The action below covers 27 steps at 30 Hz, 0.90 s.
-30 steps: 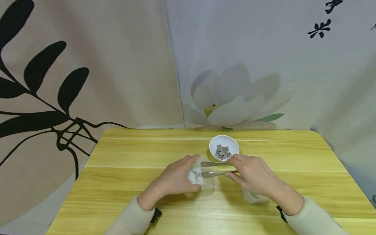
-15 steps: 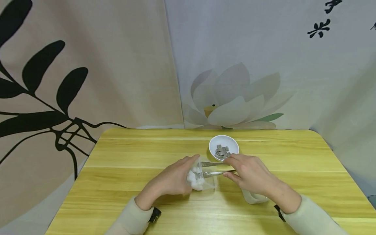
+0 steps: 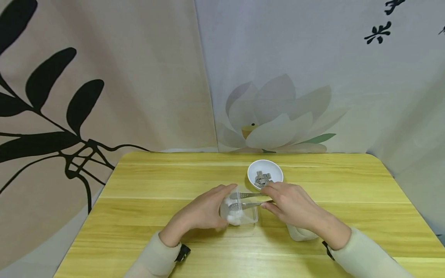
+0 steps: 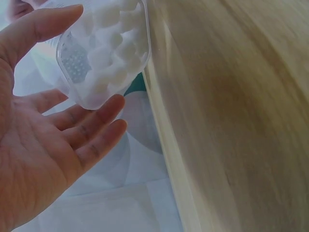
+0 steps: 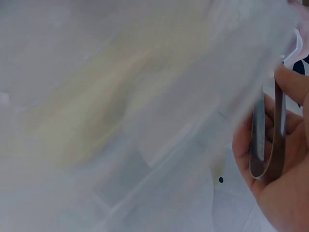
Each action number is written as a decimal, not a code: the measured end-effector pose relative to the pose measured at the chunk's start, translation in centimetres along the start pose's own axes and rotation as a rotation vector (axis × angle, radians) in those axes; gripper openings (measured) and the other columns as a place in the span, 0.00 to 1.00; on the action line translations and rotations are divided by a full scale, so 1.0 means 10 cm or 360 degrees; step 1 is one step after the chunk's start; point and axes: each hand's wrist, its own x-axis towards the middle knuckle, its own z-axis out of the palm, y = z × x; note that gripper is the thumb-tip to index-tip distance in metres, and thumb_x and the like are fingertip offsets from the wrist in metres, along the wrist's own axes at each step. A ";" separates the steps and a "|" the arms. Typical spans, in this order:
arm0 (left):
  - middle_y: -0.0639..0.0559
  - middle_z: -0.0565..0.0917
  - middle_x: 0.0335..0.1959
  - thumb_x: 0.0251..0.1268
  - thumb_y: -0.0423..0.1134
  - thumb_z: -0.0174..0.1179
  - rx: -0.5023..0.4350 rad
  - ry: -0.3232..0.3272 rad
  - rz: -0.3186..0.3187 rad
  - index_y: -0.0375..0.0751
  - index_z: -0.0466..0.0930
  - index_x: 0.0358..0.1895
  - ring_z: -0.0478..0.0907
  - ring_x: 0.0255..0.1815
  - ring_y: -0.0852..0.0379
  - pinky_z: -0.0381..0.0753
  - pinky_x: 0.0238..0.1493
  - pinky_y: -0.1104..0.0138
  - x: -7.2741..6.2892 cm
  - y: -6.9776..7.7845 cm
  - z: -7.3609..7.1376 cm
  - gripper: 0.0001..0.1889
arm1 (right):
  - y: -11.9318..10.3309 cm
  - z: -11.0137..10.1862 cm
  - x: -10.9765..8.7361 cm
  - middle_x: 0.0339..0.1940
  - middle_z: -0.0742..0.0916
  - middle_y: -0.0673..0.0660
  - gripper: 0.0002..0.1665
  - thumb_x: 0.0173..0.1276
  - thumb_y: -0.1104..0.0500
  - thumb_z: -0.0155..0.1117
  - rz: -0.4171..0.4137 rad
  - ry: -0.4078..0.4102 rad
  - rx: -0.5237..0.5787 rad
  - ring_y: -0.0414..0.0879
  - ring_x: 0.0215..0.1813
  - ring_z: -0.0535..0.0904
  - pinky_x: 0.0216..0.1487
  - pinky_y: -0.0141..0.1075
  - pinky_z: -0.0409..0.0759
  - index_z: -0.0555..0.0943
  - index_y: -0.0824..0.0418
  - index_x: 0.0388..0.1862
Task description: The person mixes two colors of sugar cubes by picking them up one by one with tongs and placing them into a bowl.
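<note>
My left hand [image 3: 208, 206] holds a clear plastic tub [image 3: 252, 219] tipped on its side, its mouth facing right. Soft white balls [image 4: 113, 48], like cotton balls, lie in the tub. My right hand [image 3: 293, 204] pinches metal tongs [image 3: 251, 195] between thumb and fingers. Both perforated tong tips reach through the mouth into the tub, apart from each other, near the balls; whether they touch any is unclear. The tongs' U-shaped bend [image 5: 268, 174] lies in the palm in the right wrist view.
A white bowl [image 3: 265, 166] with several grey cubes [image 3: 261, 178] stands just beyond my right hand. A whitish container [image 3: 299, 234] sits partly hidden beneath that hand. The wooden table [image 3: 167, 170] ends at a curtain behind. A blurred pale surface fills much of the right wrist view.
My right hand has moved left, and the tong tips have gone deeper into the tub. The tub's mouth has shifted slightly right. The bowl has stayed put.
</note>
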 end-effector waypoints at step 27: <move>0.50 0.74 0.71 0.47 0.39 0.78 -0.0001 0.0015 0.0014 0.45 0.57 0.83 0.74 0.63 0.57 0.78 0.63 0.56 0.03 0.01 0.00 0.56 | 0.02 0.11 0.04 0.40 0.86 0.52 0.19 0.58 0.59 0.83 -0.0136 0.0117 -0.0144 0.44 0.40 0.85 0.35 0.39 0.86 0.86 0.63 0.45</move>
